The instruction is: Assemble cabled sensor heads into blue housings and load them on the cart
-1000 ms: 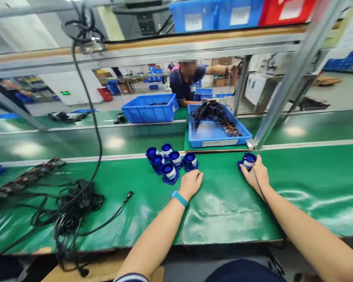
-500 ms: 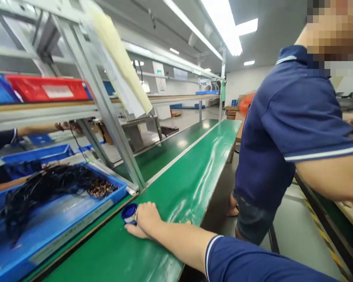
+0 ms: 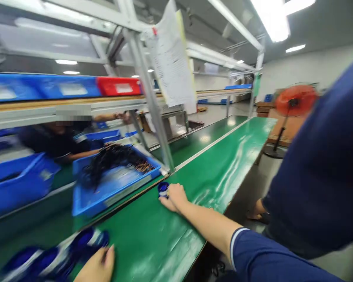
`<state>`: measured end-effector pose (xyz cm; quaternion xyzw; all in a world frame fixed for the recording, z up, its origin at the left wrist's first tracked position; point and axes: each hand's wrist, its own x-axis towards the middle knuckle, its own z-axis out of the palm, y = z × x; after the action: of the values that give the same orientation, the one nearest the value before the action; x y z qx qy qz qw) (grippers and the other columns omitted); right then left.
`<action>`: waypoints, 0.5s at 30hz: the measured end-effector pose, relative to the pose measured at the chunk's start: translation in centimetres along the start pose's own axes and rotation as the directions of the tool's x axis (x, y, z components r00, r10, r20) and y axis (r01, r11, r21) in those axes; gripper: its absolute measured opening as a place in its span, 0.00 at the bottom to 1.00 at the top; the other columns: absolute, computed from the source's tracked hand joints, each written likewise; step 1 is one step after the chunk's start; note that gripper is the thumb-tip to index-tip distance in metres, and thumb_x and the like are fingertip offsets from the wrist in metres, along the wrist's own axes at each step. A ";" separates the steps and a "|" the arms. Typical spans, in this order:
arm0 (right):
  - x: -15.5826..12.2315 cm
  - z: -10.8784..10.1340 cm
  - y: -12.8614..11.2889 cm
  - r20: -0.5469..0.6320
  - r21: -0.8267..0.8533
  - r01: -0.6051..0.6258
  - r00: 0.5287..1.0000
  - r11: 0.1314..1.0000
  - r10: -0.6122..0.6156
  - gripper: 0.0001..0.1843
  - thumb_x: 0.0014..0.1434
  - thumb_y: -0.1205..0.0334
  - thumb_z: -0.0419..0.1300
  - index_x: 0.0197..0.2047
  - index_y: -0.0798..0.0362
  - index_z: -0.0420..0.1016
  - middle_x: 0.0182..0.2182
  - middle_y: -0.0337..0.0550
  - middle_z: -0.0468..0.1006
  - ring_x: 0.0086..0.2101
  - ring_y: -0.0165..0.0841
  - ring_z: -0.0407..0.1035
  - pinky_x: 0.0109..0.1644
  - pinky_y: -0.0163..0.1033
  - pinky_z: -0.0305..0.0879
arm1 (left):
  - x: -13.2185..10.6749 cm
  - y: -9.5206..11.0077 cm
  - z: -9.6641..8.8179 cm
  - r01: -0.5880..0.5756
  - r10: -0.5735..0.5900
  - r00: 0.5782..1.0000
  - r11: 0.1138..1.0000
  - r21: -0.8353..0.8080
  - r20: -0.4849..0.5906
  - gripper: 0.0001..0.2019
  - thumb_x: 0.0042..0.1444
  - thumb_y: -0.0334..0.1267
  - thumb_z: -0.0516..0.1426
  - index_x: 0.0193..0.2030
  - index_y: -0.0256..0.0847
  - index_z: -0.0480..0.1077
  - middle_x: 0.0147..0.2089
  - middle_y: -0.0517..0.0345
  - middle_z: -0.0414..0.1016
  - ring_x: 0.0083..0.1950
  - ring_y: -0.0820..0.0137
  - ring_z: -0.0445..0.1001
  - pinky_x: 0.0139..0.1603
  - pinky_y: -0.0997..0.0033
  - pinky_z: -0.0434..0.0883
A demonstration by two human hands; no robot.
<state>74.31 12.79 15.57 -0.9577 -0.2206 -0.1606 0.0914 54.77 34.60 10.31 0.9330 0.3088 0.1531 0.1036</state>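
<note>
My right hand [image 3: 176,197] is closed around a small, round, dark blue piece with a white band [image 3: 163,189], resting on the green work surface [image 3: 153,231] near its left border. It looks like a roll or a small tub; I cannot tell which. At the lower left, my left hand [image 3: 97,266] is partly cut off by the frame, thumb raised. Right beside it is a row of similar blue round pieces [image 3: 54,260], smeared by motion. Whether the left fingers grip the nearest one is hidden.
Beyond the border stands a blue tray [image 3: 117,192] of black cables, with a blue bin [image 3: 20,188] left of it. A metal post [image 3: 154,102] carries hanging papers [image 3: 172,62]. A co-worker [image 3: 320,168] stands close on the right; another person sits across. An orange fan [image 3: 295,101] stands behind.
My view has swung left, bringing my left hand and the row of blue pieces into sight. My right hand still holds its blue piece. The co-worker now fills more of the right side.
</note>
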 end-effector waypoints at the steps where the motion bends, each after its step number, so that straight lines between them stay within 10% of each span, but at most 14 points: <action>1: -0.1 -0.3 0.1 0.006 0.005 0.001 1.000 1.000 -0.001 0.31 0.59 0.36 0.63 0.45 0.59 0.73 0.40 0.56 0.78 0.41 0.46 0.71 0.45 0.46 0.66 | -1.0 -0.3 -0.4 -0.040 0.040 0.999 0.998 -0.058 -0.002 0.14 0.61 0.48 0.53 0.35 0.46 0.77 0.35 0.60 0.83 0.37 0.64 0.80 0.35 0.72 0.70; 5: -0.1 0.1 0.4 0.034 0.057 0.038 0.999 0.998 -0.040 0.27 0.63 0.41 0.60 0.46 0.61 0.71 0.42 0.59 0.76 0.44 0.48 0.69 0.47 0.47 0.63 | -2.2 0.6 -1.8 -0.059 0.061 0.998 0.984 -0.170 0.006 0.17 0.65 0.43 0.48 0.39 0.38 0.76 0.40 0.46 0.82 0.42 0.59 0.80 0.39 0.67 0.68; 15: 0.7 2.5 2.2 0.013 -0.037 0.142 0.990 0.989 -0.142 0.34 0.63 0.34 0.54 0.44 0.62 0.72 0.38 0.62 0.76 0.42 0.50 0.69 0.43 0.47 0.61 | -1.5 0.8 -0.4 0.144 -0.144 0.990 0.986 -0.082 0.015 0.13 0.70 0.40 0.49 0.44 0.38 0.73 0.44 0.47 0.79 0.46 0.65 0.77 0.43 0.70 0.66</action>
<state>76.52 11.76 13.27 -0.9419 -0.2856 -0.1661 0.0606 53.89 33.11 10.54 0.9039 0.3682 0.1537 0.1543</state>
